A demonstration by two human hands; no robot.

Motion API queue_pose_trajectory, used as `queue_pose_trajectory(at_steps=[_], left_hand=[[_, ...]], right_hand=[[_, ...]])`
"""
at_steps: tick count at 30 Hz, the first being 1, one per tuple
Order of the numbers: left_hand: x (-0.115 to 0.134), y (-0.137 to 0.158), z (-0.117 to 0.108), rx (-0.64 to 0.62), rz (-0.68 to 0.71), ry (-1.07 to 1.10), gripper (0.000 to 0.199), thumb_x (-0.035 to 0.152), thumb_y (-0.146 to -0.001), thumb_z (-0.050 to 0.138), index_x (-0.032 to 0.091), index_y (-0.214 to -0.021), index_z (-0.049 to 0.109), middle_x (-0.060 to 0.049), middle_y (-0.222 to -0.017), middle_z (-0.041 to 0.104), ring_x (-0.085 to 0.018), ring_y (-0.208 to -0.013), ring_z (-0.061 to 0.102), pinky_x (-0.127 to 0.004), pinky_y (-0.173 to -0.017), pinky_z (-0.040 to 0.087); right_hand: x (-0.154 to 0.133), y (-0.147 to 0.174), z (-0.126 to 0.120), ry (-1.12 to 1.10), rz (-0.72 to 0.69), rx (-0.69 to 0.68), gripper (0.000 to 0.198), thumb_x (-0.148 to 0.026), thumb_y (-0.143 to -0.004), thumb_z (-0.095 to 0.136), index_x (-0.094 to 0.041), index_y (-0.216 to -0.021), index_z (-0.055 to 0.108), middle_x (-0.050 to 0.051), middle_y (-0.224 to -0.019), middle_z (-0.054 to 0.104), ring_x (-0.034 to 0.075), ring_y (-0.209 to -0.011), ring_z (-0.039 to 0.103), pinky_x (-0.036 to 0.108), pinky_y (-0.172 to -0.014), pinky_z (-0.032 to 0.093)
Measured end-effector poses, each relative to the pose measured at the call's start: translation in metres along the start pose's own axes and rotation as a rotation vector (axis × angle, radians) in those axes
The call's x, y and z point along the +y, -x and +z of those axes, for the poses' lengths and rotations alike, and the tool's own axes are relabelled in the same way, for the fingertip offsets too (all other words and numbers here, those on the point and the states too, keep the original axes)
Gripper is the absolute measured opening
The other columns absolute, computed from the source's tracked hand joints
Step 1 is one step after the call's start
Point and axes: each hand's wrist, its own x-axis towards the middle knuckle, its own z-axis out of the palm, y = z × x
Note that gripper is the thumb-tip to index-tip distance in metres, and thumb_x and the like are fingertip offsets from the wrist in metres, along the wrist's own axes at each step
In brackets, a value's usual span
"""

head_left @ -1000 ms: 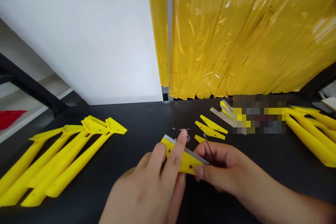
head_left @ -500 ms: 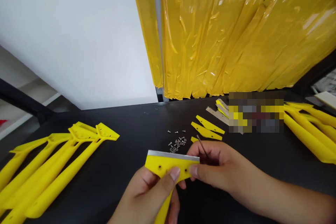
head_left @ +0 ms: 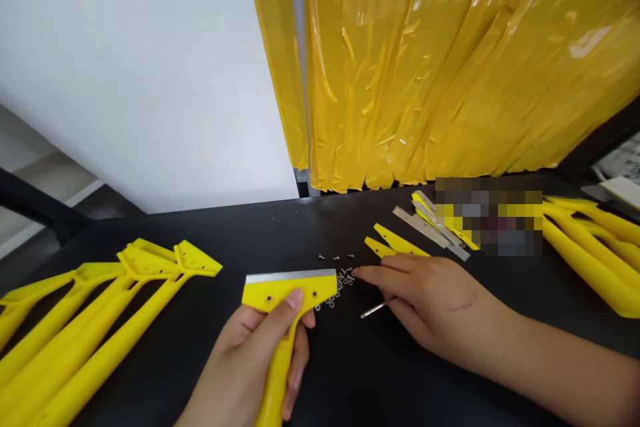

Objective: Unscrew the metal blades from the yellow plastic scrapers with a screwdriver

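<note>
My left hand (head_left: 250, 350) is closed around a yellow scraper (head_left: 303, 285), the thumb pressing on its flat head. A silvery blade strip runs along the head's top edge, and two dark holes show in the plastic. My right hand (head_left: 430, 300) reaches over the small screws and nuts (head_left: 345, 277), index fingertip at the edge of the pile. A thin metal rod (head_left: 374, 310) sticks out from under its curled fingers; the rod's other end is hidden. Yellow cover plates (head_left: 393, 240) lie just beyond that hand, which partly covers them.
Several yellow scraper handles (head_left: 115, 340) lie at the left, more yellow handles (head_left: 595, 247) at the right. Metal blade strips (head_left: 423, 225) rest behind the plates, beside a blurred-out patch. A white panel (head_left: 150, 80) and a yellow plastic curtain (head_left: 400, 80) stand behind the black table (head_left: 350, 380).
My right hand has let go of the scraper's head and moved right, to the screw pile, with the rod still in it. My left hand has moved the scraper left and slightly up.
</note>
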Motion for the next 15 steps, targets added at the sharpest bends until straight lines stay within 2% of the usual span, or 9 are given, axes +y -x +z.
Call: queue_pose_trajectory(at_steps=[4, 8, 12, 15], left_hand=[[-0.003, -0.002, 0.002, 0.012, -0.01, 0.02, 0.04, 0.056, -0.086, 0.075, 0.017, -0.077, 0.071, 0.002, -0.042, 0.056, -0.009, -0.033, 0.042, -0.019, -0.039, 0.034], [-0.003, -0.004, 0.003, 0.002, -0.008, 0.02, 0.043, 0.059, -0.088, 0.072, 0.017, -0.076, 0.07, 0.002, -0.041, 0.055, -0.009, -0.031, 0.043, -0.018, -0.038, 0.034], [-0.001, -0.003, 0.002, -0.016, -0.01, 0.016, 0.047, 0.062, -0.089, 0.069, 0.017, -0.075, 0.07, 0.003, -0.039, 0.053, -0.008, -0.03, 0.04, -0.017, -0.036, 0.032], [0.002, -0.001, 0.003, -0.038, -0.037, 0.026, 0.045, 0.061, -0.089, 0.07, 0.018, -0.076, 0.069, 0.003, -0.041, 0.054, -0.008, -0.03, 0.04, -0.017, -0.034, 0.032]], right_hand=[[0.0, -0.001, 0.007, 0.071, -0.01, -0.018, 0.046, -0.009, -0.096, 0.049, -0.025, -0.135, 0.069, 0.006, -0.098, 0.074, 0.026, -0.087, 0.073, 0.04, -0.076, 0.058], [0.002, 0.0, 0.011, 0.083, 0.014, -0.025, 0.041, -0.011, -0.097, 0.051, -0.024, -0.131, 0.069, 0.008, -0.107, 0.075, 0.028, -0.092, 0.074, 0.043, -0.079, 0.057], [0.0, -0.002, 0.012, 0.043, 0.051, -0.041, 0.022, -0.018, -0.101, 0.053, -0.024, -0.114, 0.07, 0.005, -0.101, 0.075, 0.023, -0.088, 0.073, 0.036, -0.077, 0.054], [-0.002, -0.003, 0.012, 0.029, 0.066, -0.073, 0.017, -0.017, -0.101, 0.052, -0.022, -0.1, 0.068, 0.003, -0.091, 0.072, 0.021, -0.08, 0.07, 0.034, -0.071, 0.05]])
